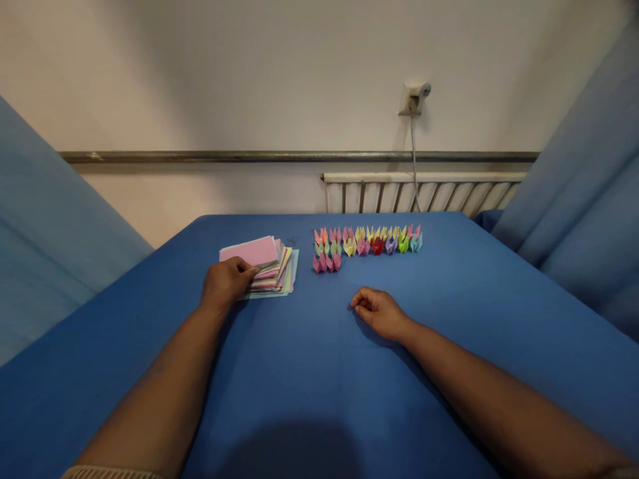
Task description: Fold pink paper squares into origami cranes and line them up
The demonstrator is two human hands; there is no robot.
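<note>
My left hand point(225, 282) is at the near left corner of a stack of coloured paper point(272, 285), thumb and fingers closed on the edge of a pink paper sheet point(252, 251) at its top. Yellow, green and light blue edges stick out unevenly below. My right hand point(378, 311) rests on the blue table with its fingers curled in and nothing visible in them. Beyond it stand several small folded paper cranes point(378, 245) in rows, among them red, yellow, purple, green and pink ones. A short front row of pink cranes point(327, 263) is nearest to me.
A blue cloth covers the table point(309, 372). Behind its far edge run a metal rail point(239, 157) and a white barred frame point(369, 178). A cable hangs from a wall socket point(412, 100). Blue curtains point(574, 179) flank both sides.
</note>
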